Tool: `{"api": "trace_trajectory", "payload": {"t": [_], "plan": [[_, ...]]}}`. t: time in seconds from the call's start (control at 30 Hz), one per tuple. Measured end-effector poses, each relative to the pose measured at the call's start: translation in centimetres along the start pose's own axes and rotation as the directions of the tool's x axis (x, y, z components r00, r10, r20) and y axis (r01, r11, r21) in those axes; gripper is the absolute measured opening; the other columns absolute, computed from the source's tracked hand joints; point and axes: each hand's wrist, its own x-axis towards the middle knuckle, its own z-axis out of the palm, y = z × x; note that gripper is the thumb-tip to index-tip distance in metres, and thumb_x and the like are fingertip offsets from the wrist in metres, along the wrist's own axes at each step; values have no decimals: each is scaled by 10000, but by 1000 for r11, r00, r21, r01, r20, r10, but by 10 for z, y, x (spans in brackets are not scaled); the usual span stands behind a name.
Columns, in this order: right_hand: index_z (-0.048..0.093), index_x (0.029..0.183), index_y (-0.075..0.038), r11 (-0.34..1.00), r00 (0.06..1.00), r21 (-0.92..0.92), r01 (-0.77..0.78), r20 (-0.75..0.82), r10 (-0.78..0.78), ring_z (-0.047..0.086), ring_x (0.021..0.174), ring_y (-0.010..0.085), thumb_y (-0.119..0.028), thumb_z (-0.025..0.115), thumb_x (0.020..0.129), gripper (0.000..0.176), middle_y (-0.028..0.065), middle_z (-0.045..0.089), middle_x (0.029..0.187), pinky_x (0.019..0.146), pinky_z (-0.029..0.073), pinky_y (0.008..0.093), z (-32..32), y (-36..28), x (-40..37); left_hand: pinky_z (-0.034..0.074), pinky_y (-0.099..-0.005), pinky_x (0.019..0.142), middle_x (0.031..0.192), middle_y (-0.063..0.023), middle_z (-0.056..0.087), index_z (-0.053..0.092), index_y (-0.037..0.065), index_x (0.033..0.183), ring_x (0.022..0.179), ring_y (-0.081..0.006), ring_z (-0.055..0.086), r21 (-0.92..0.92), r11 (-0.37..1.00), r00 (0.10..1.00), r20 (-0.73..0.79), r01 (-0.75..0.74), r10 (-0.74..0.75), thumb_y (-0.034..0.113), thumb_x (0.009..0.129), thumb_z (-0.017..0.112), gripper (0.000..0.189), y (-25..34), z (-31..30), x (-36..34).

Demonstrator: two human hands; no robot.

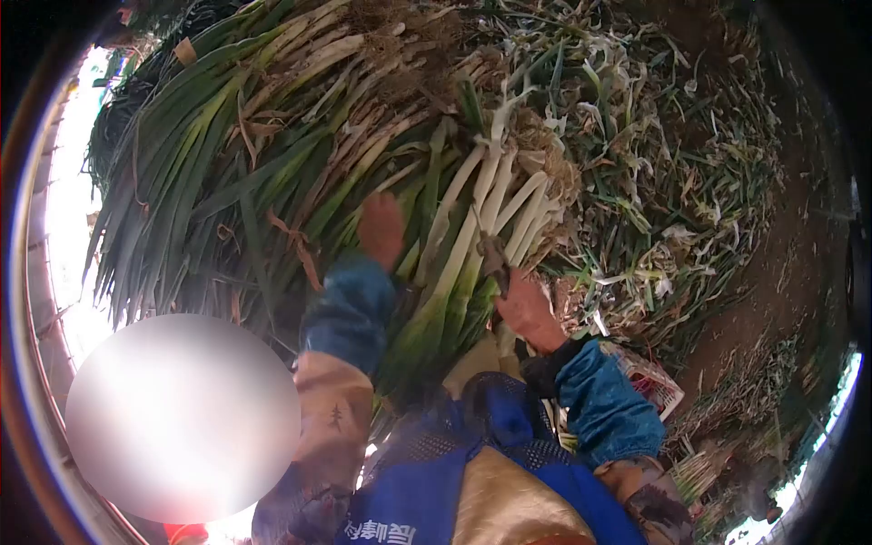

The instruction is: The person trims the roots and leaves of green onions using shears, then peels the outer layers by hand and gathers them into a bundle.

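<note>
My left hand is over the green leaves of a large heap of long green onions, its fingers blurred. My right hand is closed around a small dark metal tool with a thin pointed end. The tool lies over several peeled green onions, whose white stems point away from me and whose green ends reach toward my lap. I cannot tell whether the tool touches a stem.
Cut leaves and peelings cover the ground on the right, beside bare brown soil. Dry roots bunch at the far side of the heap. Near my right sleeve stands a pale and red crate. A blurred disc covers the lower left.
</note>
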Motion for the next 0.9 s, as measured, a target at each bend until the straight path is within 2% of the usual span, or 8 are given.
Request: {"api": "trace_trajectory", "payload": {"t": [0.03, 0.4, 0.5, 0.57, 0.6, 0.67, 0.87, 0.9], "plan": [[361, 1168, 85, 1000, 1000, 15, -9, 16, 9, 584, 744, 436, -284, 595, 760, 598, 272, 593, 765, 639, 467, 503, -1, -6, -2, 456, -464, 695, 850, -182, 567, 593, 23, 882, 794, -355, 556, 174, 984, 990, -138, 30, -6, 118, 788, 565, 136, -15, 9, 15], [343, 1191, 78, 996, 982, 0, -94, 166, 93, 587, 788, 426, -301, 583, 771, 615, 275, 591, 795, 671, 473, 485, 0, -14, 12, 469, -472, 693, 896, -188, 594, 576, 81, 934, 859, -365, 582, 234, 945, 838, 447, 228, -313, 170, 820, 515, 157, -68, -91, -59], [351, 1177, 75, 998, 993, -34, -61, 104, 64, 589, 781, 422, -305, 576, 772, 599, 265, 594, 778, 667, 473, 483, 3, -10, 5, 450, -462, 702, 871, -160, 598, 571, 86, 922, 836, -360, 579, 76, 935, 906, 230, 348, -356, 192, 805, 517, 167, -96, -161, -135], [346, 1187, 80, 999, 995, -37, -1, 103, 4, 591, 764, 416, -305, 565, 778, 604, 259, 594, 765, 650, 471, 484, 4, -11, 1, 445, -400, 709, 934, -172, 587, 560, 49, 931, 859, -335, 561, 415, 785, 777, 240, 460, -582, 229, 799, 577, 224, -141, -198, -178], [343, 1193, 83, 999, 994, -36, 29, 103, -25, 592, 756, 413, -305, 560, 781, 606, 256, 594, 759, 641, 470, 485, 4, -12, 0, 442, -356, 688, 909, -149, 598, 557, 22, 913, 765, -288, 555, 378, 888, 938, 117, 262, -326, 216, 816, 567, 218, -240, -198, -253], [327, 1205, 111, 1000, 971, -20, 18, 240, -13, 592, 730, 411, -295, 548, 787, 623, 250, 594, 751, 616, 470, 481, -12, -50, -9, 399, -318, 623, 734, -77, 521, 515, 0, 784, 698, -187, 490, 351, 863, 927, -46, 365, -373, 101, 873, 421, 165, -321, -258, -344], [369, 1134, 103, 961, 909, 23, 277, 317, -270, 588, 687, 403, -278, 549, 781, 549, 234, 587, 733, 576, 456, 485, 21, -104, 11, 464, -414, 749, 932, -200, 590, 535, -39, 924, 854, -325, 579, 730, 106, 384, -225, 675, -896, 123, 826, 533, 189, -287, -374, -407], [378, 1114, 146, 951, 904, -1, 309, 312, -293, 591, 657, 386, -270, 528, 793, 546, 223, 586, 714, 541, 451, 476, 22, -105, 27, 455, -414, 787, 986, -206, 578, 525, -41, 988, 908, -329, 562, 644, 236, 541, -327, 728, -775, 121, 823, 536, 231, -315, -351, -404]]}}
